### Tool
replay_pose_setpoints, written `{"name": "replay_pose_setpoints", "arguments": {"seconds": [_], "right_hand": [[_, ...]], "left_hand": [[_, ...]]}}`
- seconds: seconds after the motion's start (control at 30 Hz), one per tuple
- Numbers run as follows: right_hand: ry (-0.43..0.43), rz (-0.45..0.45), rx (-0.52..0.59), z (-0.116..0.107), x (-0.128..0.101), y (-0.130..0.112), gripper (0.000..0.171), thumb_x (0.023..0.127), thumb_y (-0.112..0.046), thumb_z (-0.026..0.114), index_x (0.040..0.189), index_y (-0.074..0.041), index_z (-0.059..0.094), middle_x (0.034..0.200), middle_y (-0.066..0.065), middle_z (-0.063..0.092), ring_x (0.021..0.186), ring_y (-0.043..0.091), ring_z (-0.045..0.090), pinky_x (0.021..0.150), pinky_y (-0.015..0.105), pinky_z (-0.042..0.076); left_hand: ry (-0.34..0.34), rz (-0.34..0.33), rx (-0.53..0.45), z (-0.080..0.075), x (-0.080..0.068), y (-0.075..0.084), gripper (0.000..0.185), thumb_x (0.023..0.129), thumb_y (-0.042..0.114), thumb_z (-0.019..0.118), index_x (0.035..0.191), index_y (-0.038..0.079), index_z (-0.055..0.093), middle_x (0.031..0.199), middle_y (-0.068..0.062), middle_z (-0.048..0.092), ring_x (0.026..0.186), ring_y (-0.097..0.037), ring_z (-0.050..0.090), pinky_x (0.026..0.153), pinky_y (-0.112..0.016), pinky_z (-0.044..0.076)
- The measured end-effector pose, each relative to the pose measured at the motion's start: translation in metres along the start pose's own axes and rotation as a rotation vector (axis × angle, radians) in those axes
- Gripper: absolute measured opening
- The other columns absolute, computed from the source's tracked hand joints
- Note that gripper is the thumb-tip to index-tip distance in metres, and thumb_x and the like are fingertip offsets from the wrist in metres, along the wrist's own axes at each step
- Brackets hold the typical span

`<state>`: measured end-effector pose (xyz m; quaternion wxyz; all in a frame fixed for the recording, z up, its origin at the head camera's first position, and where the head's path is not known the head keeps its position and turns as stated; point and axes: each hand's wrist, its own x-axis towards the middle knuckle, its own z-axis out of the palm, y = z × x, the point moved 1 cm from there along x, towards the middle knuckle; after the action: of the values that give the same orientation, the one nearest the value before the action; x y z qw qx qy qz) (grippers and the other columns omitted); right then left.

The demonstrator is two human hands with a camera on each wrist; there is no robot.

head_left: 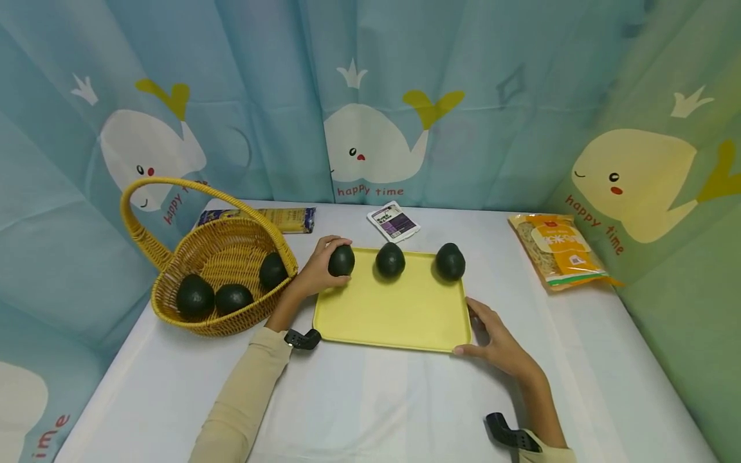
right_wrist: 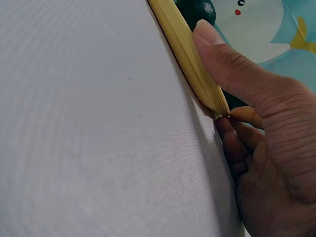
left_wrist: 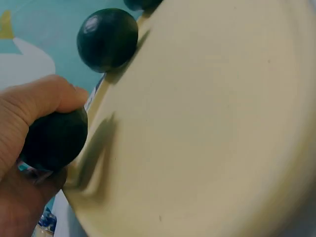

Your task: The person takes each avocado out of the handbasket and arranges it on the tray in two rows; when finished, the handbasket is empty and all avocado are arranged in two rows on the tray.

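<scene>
Avocado point(head_left: 341, 260), dark green, round-ish w/ smooth dull skin, sits at the far-left corner of the yellow tray point(head_left: 393, 315), w/ the left hand point(head_left: 317, 269) curled over it from the basket side; left grip is clamped on the fruit, fingers on top, thumb under. Head view: two more avocados stand along the tray's far edge, middle one point(head_left: 390, 260) and right one point(head_left: 450, 262), roughly evenly spaced, so the held fruit is the left end of a row running left-right. Right hand point(head_left: 498, 344) is at the tray's near-right corner, thumb along the edge, fingers relaxed, not closed round anything. Left hand is far nearer the fruit; right is well apart from it. Woven wicker basket point(head_left: 173, 302) w/ hoop handle sits just left of the tray, three avocados point(head_left: 231, 298) inside. White cloth desk point(head_left: 376, 399); noodle packet point(head_left: 558, 251) far right, small dark packet point(head_left: 393, 222) behind the tray.

Left wrist view: fingers point(left_wrist: 44, 101) wrap the avocado point(left_wrist: 54, 138) right at the tray rim point(left_wrist: 98, 106); tray looks matte plastic, flat, raised lip. Next avocado point(left_wrist: 107, 38) is further along the same edge, apart from the held one.

Right wrist view: thumb point(right_wrist: 222, 59) lies on the tray's lip point(right_wrist: 182, 44), other fingers tucked below the rim against the cloth; grip is a light brace, hand mostly open.
</scene>
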<state>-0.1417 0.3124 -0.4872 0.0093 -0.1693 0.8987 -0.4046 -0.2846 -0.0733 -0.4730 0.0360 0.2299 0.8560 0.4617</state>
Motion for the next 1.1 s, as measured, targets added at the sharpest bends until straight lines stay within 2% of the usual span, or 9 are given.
{"name": "replay_pose_setpoints", "arguments": {"seconds": [0.13, 0.27, 0.4, 0.53, 0.63, 0.77, 0.87, 1.1], "right_hand": [[0.004, -0.004, 0.004, 0.001, 0.001, 0.001, 0.102, 0.071, -0.023, 0.088, 0.152, -0.006, 0.030, 0.141, 0.014, 0.046, 0.125, 0.028, 0.041, 0.094, 0.015, 0.033], [0.006, -0.011, 0.002, 0.002, 0.002, 0.002, 0.102, 0.071, -0.022, 0.088, 0.152, -0.005, 0.030, 0.141, 0.015, 0.046, 0.124, 0.028, 0.041, 0.094, 0.014, 0.033], [-0.002, -0.002, 0.004, 0.003, 0.001, 0.002, 0.102, 0.071, -0.023, 0.088, 0.152, -0.004, 0.029, 0.144, 0.017, 0.043, 0.126, 0.031, 0.041, 0.094, 0.013, 0.033], [-0.006, 0.009, 0.009, 0.002, 0.001, 0.000, 0.102, 0.071, -0.023, 0.088, 0.152, -0.004, 0.029, 0.145, 0.017, 0.042, 0.127, 0.031, 0.040, 0.094, 0.013, 0.033], [-0.001, 0.003, 0.002, 0.001, 0.001, 0.000, 0.102, 0.071, -0.022, 0.088, 0.152, -0.004, 0.029, 0.144, 0.017, 0.043, 0.126, 0.029, 0.041, 0.094, 0.014, 0.033], [0.007, -0.003, -0.005, 0.000, 0.000, 0.000, 0.102, 0.070, -0.021, 0.088, 0.152, -0.004, 0.030, 0.143, 0.016, 0.044, 0.123, 0.027, 0.041, 0.093, 0.014, 0.033], [0.004, 0.002, -0.003, 0.000, 0.000, 0.000, 0.102, 0.071, -0.021, 0.088, 0.152, -0.003, 0.029, 0.144, 0.017, 0.044, 0.124, 0.028, 0.040, 0.093, 0.013, 0.033], [-0.008, 0.021, 0.000, 0.001, 0.000, 0.001, 0.102, 0.072, -0.023, 0.088, 0.152, -0.003, 0.028, 0.147, 0.018, 0.041, 0.127, 0.031, 0.039, 0.094, 0.012, 0.032]], "left_hand": [[-0.001, -0.001, 0.083, 0.000, 0.005, 0.003, 0.077, 0.079, 0.014, 0.080, 0.146, 0.020, 0.041, 0.154, -0.016, 0.022, 0.131, -0.044, 0.044, 0.097, -0.058, 0.046], [-0.031, -0.043, 0.146, -0.002, 0.007, 0.003, 0.077, 0.082, 0.017, 0.077, 0.148, 0.022, 0.037, 0.154, -0.016, 0.021, 0.129, -0.042, 0.046, 0.096, -0.056, 0.047], [-0.050, -0.088, 0.115, -0.002, 0.007, 0.002, 0.074, 0.083, 0.017, 0.073, 0.147, 0.019, 0.037, 0.154, -0.017, 0.022, 0.131, -0.043, 0.041, 0.097, -0.058, 0.045], [-0.011, -0.097, 0.061, 0.000, 0.009, 0.000, 0.069, 0.084, 0.022, 0.070, 0.145, 0.016, 0.040, 0.152, -0.020, 0.024, 0.133, -0.045, 0.031, 0.097, -0.062, 0.042], [0.032, -0.100, 0.046, 0.001, 0.010, 0.001, 0.067, 0.085, 0.027, 0.071, 0.143, 0.014, 0.041, 0.148, -0.022, 0.025, 0.128, -0.046, 0.038, 0.095, -0.060, 0.045], [0.032, -0.111, 0.019, 0.001, 0.012, 0.001, 0.070, 0.085, 0.029, 0.073, 0.144, 0.013, 0.039, 0.149, -0.023, 0.023, 0.123, -0.046, 0.047, 0.096, -0.058, 0.046], [0.024, -0.127, 0.003, 0.001, 0.014, 0.000, 0.071, 0.084, 0.026, 0.074, 0.145, 0.013, 0.039, 0.150, -0.022, 0.022, 0.124, -0.046, 0.047, 0.098, -0.059, 0.044], [0.022, -0.133, 0.033, 0.001, 0.013, -0.001, 0.069, 0.083, 0.026, 0.076, 0.143, 0.014, 0.043, 0.149, -0.021, 0.026, 0.124, -0.043, 0.048, 0.097, -0.057, 0.046]]}}
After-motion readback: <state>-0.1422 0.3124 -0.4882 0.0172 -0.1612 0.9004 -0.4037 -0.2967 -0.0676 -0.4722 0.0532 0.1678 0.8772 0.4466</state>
